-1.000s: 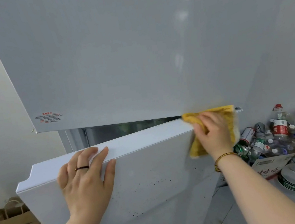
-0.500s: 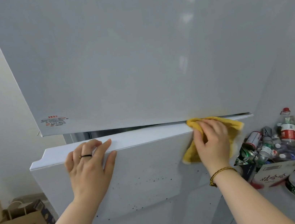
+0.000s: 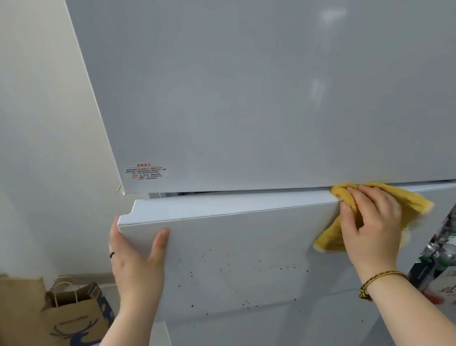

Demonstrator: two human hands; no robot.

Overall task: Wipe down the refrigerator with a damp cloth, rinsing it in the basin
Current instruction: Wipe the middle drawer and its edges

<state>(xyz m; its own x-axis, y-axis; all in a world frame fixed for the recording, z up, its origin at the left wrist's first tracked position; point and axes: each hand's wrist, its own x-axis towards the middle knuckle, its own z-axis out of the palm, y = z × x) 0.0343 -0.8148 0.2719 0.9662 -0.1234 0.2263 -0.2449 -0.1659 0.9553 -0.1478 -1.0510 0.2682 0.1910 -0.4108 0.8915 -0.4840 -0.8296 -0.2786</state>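
Seen from the head camera: the left hand grips the left edge of the refrigerator's lower door — thumb on the front, fingers behind. The right hand holds the yellow cloth bunched on this door's top edge, at the right. The upper door carries a sticker (red heading, print too small to read). A paper bag shows a blue deer.
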